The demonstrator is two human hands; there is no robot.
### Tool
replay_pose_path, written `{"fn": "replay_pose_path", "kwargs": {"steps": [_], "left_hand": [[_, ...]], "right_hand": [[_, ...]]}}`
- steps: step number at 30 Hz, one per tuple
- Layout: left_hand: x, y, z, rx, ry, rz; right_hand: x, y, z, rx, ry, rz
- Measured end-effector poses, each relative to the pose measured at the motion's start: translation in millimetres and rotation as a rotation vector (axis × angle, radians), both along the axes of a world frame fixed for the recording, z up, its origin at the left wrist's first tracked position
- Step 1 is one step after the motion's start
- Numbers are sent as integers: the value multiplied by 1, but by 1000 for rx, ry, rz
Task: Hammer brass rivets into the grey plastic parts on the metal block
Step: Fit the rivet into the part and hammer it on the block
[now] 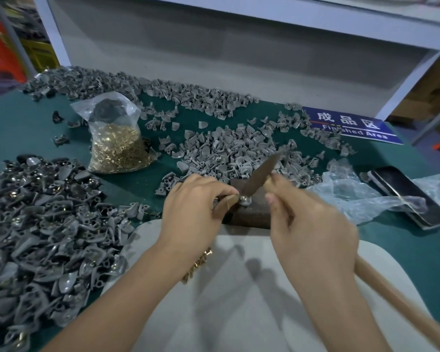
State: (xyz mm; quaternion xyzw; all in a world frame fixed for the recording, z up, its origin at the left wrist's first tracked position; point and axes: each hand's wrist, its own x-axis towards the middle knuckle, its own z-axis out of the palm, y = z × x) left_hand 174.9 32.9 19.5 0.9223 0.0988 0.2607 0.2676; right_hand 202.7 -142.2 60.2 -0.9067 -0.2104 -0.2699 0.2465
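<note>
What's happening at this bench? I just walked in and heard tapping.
A person is riveting small parts. The left hand pinches a grey plastic part on the metal block, while the right hand grips a hammer, its blurred head right over the part. A bag of brass rivets stands behind, and heaps of grey parts cover the green table.

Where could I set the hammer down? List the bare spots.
Bare green mat lies left of the rivet bag, and at the near right past the phone. The pale board under the arms is mostly bare. Grey parts crowd the middle, back and left.
</note>
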Motion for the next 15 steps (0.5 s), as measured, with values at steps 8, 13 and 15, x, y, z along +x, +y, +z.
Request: {"fn": "replay_pose_path", "kwargs": {"steps": [8, 13, 15], "left_hand": [[-1, 0, 0, -41, 2, -20], [-1, 1, -1, -39, -5, -29], [-1, 1, -1, -36, -6, -23]], "right_hand": [[2, 1, -2, -29, 100, -39], [0, 1, 0, 79, 62, -54], [1, 2, 1, -29, 128, -8]]}}
